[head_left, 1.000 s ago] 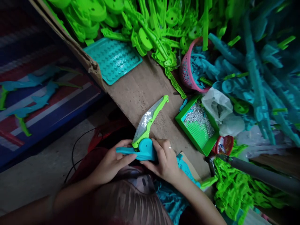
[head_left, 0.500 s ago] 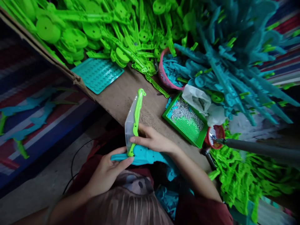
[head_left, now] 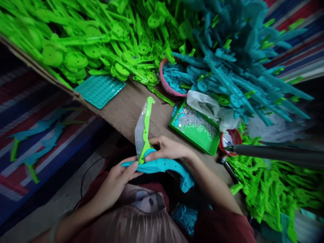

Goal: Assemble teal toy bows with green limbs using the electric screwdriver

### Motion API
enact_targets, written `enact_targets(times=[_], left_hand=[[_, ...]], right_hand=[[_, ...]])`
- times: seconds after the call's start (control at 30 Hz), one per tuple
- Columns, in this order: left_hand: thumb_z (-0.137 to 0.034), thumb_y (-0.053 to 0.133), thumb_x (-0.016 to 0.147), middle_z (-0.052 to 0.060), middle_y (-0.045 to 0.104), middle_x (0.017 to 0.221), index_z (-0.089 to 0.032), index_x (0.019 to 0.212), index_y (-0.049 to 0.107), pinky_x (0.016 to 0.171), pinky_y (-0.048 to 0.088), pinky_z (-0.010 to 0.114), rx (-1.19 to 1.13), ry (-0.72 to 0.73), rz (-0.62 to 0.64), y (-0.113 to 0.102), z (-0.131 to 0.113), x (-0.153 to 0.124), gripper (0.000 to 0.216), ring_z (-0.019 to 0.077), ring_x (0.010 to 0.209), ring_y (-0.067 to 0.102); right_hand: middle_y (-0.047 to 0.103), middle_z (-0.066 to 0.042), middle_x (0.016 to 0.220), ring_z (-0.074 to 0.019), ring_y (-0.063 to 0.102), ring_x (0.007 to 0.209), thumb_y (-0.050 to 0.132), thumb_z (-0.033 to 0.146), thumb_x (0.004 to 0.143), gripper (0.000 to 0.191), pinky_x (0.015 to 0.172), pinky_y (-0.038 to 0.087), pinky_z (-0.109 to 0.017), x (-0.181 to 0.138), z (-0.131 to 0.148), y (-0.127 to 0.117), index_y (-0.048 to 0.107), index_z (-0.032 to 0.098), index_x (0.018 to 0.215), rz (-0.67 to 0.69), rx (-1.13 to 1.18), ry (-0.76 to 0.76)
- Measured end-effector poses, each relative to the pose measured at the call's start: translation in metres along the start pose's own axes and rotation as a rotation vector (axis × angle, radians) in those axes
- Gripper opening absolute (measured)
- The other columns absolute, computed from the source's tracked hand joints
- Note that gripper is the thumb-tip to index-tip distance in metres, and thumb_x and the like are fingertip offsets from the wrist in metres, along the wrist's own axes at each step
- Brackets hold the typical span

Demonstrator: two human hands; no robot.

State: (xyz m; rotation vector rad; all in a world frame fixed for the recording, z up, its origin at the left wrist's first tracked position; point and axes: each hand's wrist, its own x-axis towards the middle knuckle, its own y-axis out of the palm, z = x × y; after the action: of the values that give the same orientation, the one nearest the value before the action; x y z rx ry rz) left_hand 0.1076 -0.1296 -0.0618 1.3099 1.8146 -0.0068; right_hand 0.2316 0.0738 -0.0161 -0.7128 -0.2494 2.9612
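My left hand (head_left: 118,177) is closed on the left end of a teal plastic toy piece (head_left: 162,166) that lies across my lap. My right hand (head_left: 165,148) pinches the round hub where a bright green plastic arm (head_left: 146,125) joins the teal piece. The green arm stands nearly upright, and a clear plastic blade (head_left: 140,133) runs along its left side. Both hands sit just in front of the brown cardboard work surface (head_left: 126,108).
A green tray of small silver screws (head_left: 194,126) lies right of my hands, with a clear bag (head_left: 206,104) and a small red basket (head_left: 234,138) beside it. A pink basket (head_left: 164,81), a teal bumpy mat (head_left: 100,89) and piles of green parts (head_left: 101,44) and teal parts (head_left: 235,74) crowd the back. A grey rod (head_left: 273,153) reaches in from the right.
The green arm has swung from leaning right to nearly upright. My right hand moved from the teal body up onto the hub. The view shifted so the piles sit lower in frame.
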Motion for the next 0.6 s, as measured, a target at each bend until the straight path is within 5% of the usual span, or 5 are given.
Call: enact_targets(times=[0.1,0.2,0.37,0.43,0.6], left_hand=[[-0.058,0.079,0.078,0.008,0.075,0.122,-0.020,0.107,0.077,0.107,0.056,0.045,0.023,-0.068,-0.063,0.003,-0.009,0.004,0.048,0.0322,0.121,0.067],[-0.059,0.082,0.072,0.009,0.075,0.122,-0.019,0.104,0.078,0.111,0.052,0.048,-0.012,-0.148,-0.078,0.004,-0.009,0.012,0.052,0.0357,0.129,0.061],[-0.067,0.078,0.070,0.007,0.073,0.127,-0.023,0.108,0.077,0.115,0.046,0.048,-0.077,-0.321,-0.049,0.009,0.002,0.020,0.058,0.0365,0.139,0.052],[-0.067,0.079,0.068,0.005,0.074,0.125,-0.025,0.104,0.078,0.115,0.045,0.045,-0.071,-0.310,-0.080,0.015,0.005,0.020,0.055,0.0353,0.141,0.049],[-0.065,0.087,0.056,0.003,0.079,0.110,-0.027,0.089,0.080,0.114,0.045,0.051,-0.029,-0.286,-0.149,0.026,0.010,0.023,0.051,0.0391,0.133,0.056]], right_hand=[[0.067,-0.001,0.081,-0.0170,0.065,0.075,0.059,0.049,0.096,0.031,0.065,0.054,-0.032,-0.022,0.008,0.009,0.066,0.020,0.087,-0.271,-0.395,-0.078],[0.068,-0.004,0.089,-0.0207,0.068,0.083,0.058,0.042,0.096,0.016,0.073,0.058,-0.038,-0.075,0.002,0.022,0.066,0.028,0.098,-0.809,-0.832,-0.176],[0.064,-0.011,0.094,-0.0300,0.069,0.090,0.025,0.043,0.102,0.045,0.076,0.057,-0.055,-0.177,-0.036,0.013,0.051,0.025,0.134,-1.525,-0.859,0.024],[0.064,-0.013,0.104,-0.0287,0.069,0.096,0.017,0.050,0.102,0.056,0.078,0.058,-0.053,-0.196,-0.052,-0.006,0.040,0.023,0.146,-1.606,-0.646,0.055],[0.067,-0.005,0.092,-0.0228,0.069,0.083,0.048,0.065,0.089,0.073,0.077,0.059,-0.045,-0.181,-0.072,-0.056,0.033,0.026,0.148,-1.242,-0.091,-0.215]])
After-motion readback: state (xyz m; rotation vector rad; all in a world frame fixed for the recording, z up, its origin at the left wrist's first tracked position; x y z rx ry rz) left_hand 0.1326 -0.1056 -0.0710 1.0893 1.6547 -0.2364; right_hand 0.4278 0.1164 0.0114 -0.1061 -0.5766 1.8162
